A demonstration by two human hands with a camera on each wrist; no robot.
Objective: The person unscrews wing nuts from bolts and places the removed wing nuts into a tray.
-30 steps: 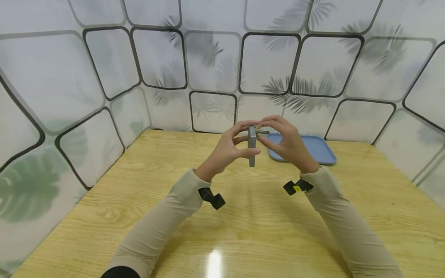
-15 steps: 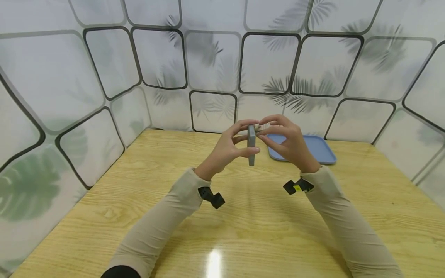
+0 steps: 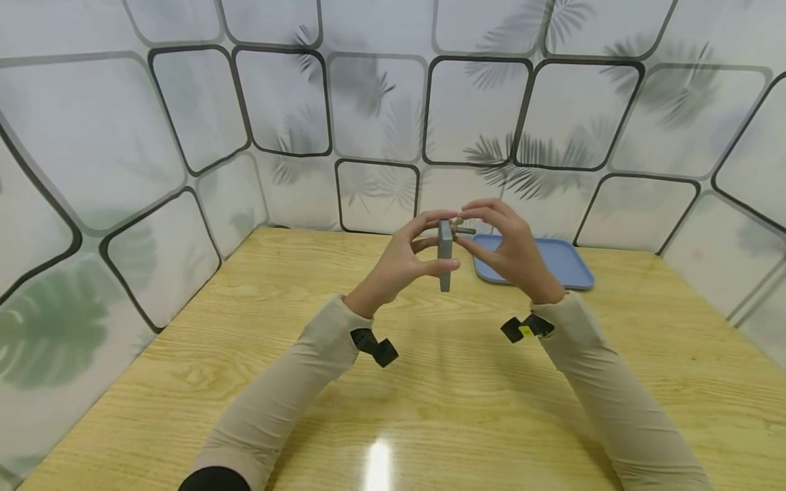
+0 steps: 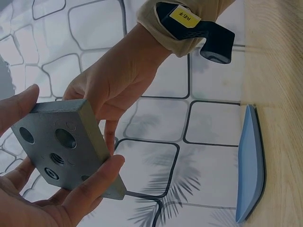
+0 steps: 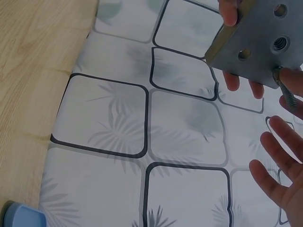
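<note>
My left hand (image 3: 396, 259) grips a grey metal block (image 4: 54, 125) by its edges, holding it upright above the table. Several round holes go through the block, one of them threaded; the head of a socket screw (image 4: 51, 173) sits in another. From the block's right face a threaded bolt (image 5: 287, 96) sticks out, with a brass-coloured wing nut (image 3: 456, 224) on it close to the face. The thumb and forefinger of my right hand (image 3: 512, 249) pinch around the wing nut, partly covering it. Its other fingers are spread in the right wrist view.
Behind the right hand, a blue tray (image 3: 568, 266) lies on the wooden table (image 3: 430, 395). A pale curtain (image 3: 374, 102) with dark outlined squares and leaf prints stands along the table's back and sides.
My right fingers closed over the wing nut and hid the bolt half a second ago; now they are spread wider and the bolt shows again. The left hand and block have barely moved.
</note>
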